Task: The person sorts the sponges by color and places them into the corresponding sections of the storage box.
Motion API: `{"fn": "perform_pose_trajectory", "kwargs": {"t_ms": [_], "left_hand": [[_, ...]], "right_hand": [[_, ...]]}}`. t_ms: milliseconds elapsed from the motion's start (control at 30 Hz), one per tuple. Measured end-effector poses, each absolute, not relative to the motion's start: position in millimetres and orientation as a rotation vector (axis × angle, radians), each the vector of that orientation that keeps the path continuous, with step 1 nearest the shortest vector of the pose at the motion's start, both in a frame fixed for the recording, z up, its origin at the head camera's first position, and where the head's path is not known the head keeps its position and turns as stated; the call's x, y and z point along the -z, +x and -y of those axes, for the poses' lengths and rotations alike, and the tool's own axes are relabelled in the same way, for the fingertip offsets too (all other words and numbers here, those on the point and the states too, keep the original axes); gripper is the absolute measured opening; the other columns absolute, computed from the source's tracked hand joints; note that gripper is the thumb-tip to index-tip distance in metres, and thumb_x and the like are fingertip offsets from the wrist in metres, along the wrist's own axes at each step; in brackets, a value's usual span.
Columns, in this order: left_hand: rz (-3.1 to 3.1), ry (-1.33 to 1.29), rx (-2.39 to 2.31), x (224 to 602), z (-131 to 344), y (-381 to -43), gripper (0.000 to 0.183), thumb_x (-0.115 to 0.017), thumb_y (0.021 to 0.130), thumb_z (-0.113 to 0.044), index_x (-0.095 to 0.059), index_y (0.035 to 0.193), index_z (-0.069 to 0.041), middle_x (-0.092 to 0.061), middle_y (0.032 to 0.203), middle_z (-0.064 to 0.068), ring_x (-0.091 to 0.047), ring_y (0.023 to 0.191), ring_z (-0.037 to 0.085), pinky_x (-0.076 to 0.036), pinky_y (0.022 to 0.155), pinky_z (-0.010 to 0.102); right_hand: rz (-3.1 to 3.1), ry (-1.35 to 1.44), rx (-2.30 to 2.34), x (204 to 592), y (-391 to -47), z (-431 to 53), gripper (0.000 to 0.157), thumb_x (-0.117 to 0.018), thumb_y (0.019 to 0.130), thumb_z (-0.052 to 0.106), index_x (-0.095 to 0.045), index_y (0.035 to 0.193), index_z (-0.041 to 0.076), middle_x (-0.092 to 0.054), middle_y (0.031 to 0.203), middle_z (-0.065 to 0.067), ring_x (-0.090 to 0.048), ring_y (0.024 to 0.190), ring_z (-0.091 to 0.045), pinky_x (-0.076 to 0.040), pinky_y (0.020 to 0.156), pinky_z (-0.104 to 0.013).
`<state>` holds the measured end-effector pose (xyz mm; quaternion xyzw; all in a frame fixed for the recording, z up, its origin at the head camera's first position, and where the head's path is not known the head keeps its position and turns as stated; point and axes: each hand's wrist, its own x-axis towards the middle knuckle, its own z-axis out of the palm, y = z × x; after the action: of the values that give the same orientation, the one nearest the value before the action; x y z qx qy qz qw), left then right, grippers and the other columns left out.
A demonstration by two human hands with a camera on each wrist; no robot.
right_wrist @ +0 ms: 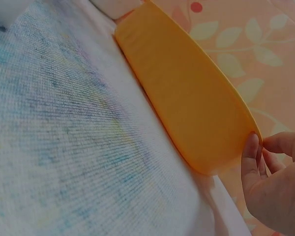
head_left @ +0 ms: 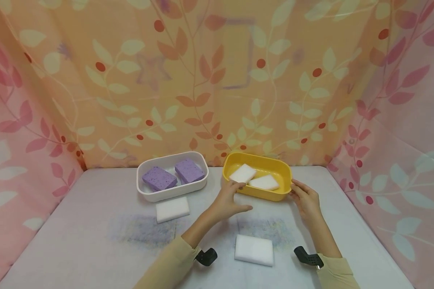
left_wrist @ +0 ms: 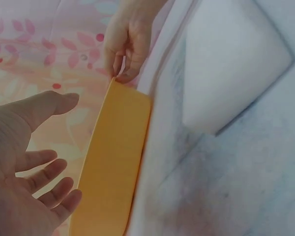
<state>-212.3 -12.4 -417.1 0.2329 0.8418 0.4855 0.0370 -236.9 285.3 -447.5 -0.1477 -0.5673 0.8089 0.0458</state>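
A yellow plastic tray [head_left: 264, 195] stands at the back right of the table with two white sponges [head_left: 243, 174] lying in it. My right hand [head_left: 306, 200] pinches the rim at its right end; in the right wrist view, fingers and thumb meet at the tray's corner. Near the tray's front left side is my left hand [head_left: 227, 202], its thumb spread away from the fingers. In the left wrist view that left hand [left_wrist: 24, 167] holds nothing. One white sponge [head_left: 254, 250] lies on the table between the forearms.
To the left, a white tray [head_left: 173, 194] holds two purple sponges [head_left: 160, 178]. Another white sponge [head_left: 172, 209] lies just in front of it. Smudged coloured stains mark the white tabletop [head_left: 94, 233]. Patterned curtains [head_left: 188, 80] enclose the back and sides.
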Motion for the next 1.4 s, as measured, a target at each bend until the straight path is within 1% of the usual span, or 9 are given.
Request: {"fn": "perform_pose_trajectory", "kwargs": {"t_ms": [100,167,333,400,567,667,933,1167,1400], "left_hand": [[-2.591,0.756,-1.448,423,13,-205,0.070,-0.090,0.085,-0.020,-0.059,0.143,0.001,-0.057,0.135,0.019,-0.055,0.124,0.039,-0.051,0.103,0.045],[-2.594,0.791,-1.399,426,13,-200,0.069,-0.090,0.084,-0.022,-0.060,0.143,-0.001,-0.058,0.134,0.018,-0.056,0.122,0.038,-0.051,0.100,0.041],[-2.558,0.927,-1.321,433,12,-187,0.071,-0.091,0.084,-0.021,-0.060,0.143,0.001,-0.060,0.129,0.020,-0.057,0.117,0.039,-0.050,0.097,0.032],[-2.534,0.961,-1.310,437,11,-183,0.072,-0.091,0.083,-0.021,-0.060,0.143,0.003,-0.061,0.128,0.020,-0.057,0.116,0.037,-0.049,0.096,0.028],[-2.483,0.982,-1.290,447,9,-175,0.072,-0.092,0.083,-0.022,-0.061,0.144,-0.001,-0.061,0.128,0.015,-0.058,0.115,0.030,-0.047,0.095,0.023],[-2.467,0.998,-1.267,450,8,-170,0.071,-0.092,0.083,-0.023,-0.061,0.144,-0.001,-0.061,0.128,0.012,-0.058,0.115,0.024,-0.048,0.097,0.022],[-2.414,0.969,-1.196,449,4,-160,0.069,-0.092,0.083,-0.024,-0.063,0.143,-0.006,-0.061,0.126,0.004,-0.055,0.113,0.009,-0.046,0.097,0.019],[-2.411,0.997,-1.118,452,5,-156,0.064,-0.095,0.080,-0.024,-0.068,0.136,-0.010,-0.061,0.120,-0.003,-0.053,0.112,0.002,-0.046,0.098,0.018],[-2.416,1.048,-1.051,457,6,-153,0.066,-0.097,0.078,-0.026,-0.068,0.136,-0.012,-0.062,0.120,-0.007,-0.048,0.112,0.000,-0.044,0.097,0.017]], "right_hand": [[1.739,-0.448,-2.464,448,-237,-286,0.020,-0.063,0.104,0.005,-0.077,0.104,0.019,-0.072,0.095,0.007,-0.065,0.087,-0.007,-0.059,0.084,-0.016],[1.742,-0.443,-2.457,449,-237,-286,0.020,-0.063,0.105,0.005,-0.076,0.104,0.020,-0.071,0.094,0.007,-0.065,0.086,-0.007,-0.059,0.083,-0.016],[1.746,-0.438,-2.452,449,-237,-286,0.021,-0.063,0.105,0.004,-0.076,0.103,0.020,-0.071,0.094,0.007,-0.066,0.086,-0.007,-0.059,0.083,-0.016],[1.749,-0.435,-2.449,449,-237,-286,0.020,-0.063,0.105,0.004,-0.076,0.106,0.019,-0.072,0.094,0.007,-0.066,0.087,-0.007,-0.059,0.084,-0.017],[1.783,-0.429,-2.421,449,-235,-286,0.019,-0.062,0.105,0.005,-0.073,0.120,0.012,-0.073,0.095,0.008,-0.067,0.088,-0.007,-0.059,0.085,-0.017],[1.796,-0.425,-2.414,449,-235,-286,0.021,-0.062,0.105,0.006,-0.072,0.123,0.011,-0.073,0.096,0.009,-0.067,0.089,-0.007,-0.059,0.086,-0.017],[1.781,-0.418,-2.413,449,-235,-286,0.019,-0.062,0.105,0.006,-0.072,0.120,0.011,-0.074,0.096,0.009,-0.067,0.088,-0.007,-0.059,0.085,-0.017],[1.814,-0.411,-2.396,449,-236,-285,0.030,-0.062,0.106,0.007,-0.066,0.135,0.005,-0.073,0.098,0.011,-0.068,0.090,-0.007,-0.059,0.087,-0.017],[1.800,-0.409,-2.409,449,-237,-286,0.024,-0.062,0.106,0.006,-0.070,0.128,0.008,-0.074,0.097,0.010,-0.068,0.089,-0.007,-0.059,0.086,-0.017]]}}
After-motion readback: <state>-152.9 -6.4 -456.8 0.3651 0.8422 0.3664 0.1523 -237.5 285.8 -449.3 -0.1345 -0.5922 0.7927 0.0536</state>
